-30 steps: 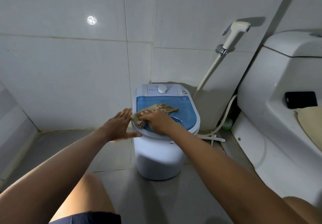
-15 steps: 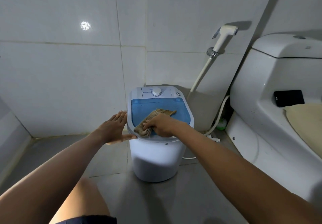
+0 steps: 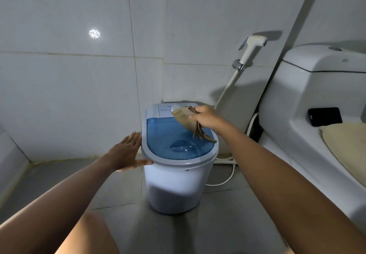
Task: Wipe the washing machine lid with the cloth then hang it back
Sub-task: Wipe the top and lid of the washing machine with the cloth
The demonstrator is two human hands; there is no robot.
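Note:
A small white washing machine [image 3: 174, 186] stands on the floor by the tiled wall, with a see-through blue lid [image 3: 174, 139] on top. My right hand [image 3: 208, 117] is over the lid's far right corner, shut on a crumpled tan cloth [image 3: 186, 120]. The cloth's loose end hangs down to the lid's right edge. My left hand [image 3: 126, 152] lies flat against the machine's left rim, fingers spread, thumb on the front rim. The cloth partly covers the white control dial at the back.
A white toilet [image 3: 309, 99] fills the right side, with a black phone [image 3: 324, 116] and a beige mat [image 3: 348, 145] on it. A bidet sprayer [image 3: 251, 48] hangs on the wall behind the machine. A white cable [image 3: 227, 176] trails on the grey floor.
My right hand has carried the cloth from the lid's near left edge up to its far right corner, with the cloth now partly raised. My left hand stays on the left rim.

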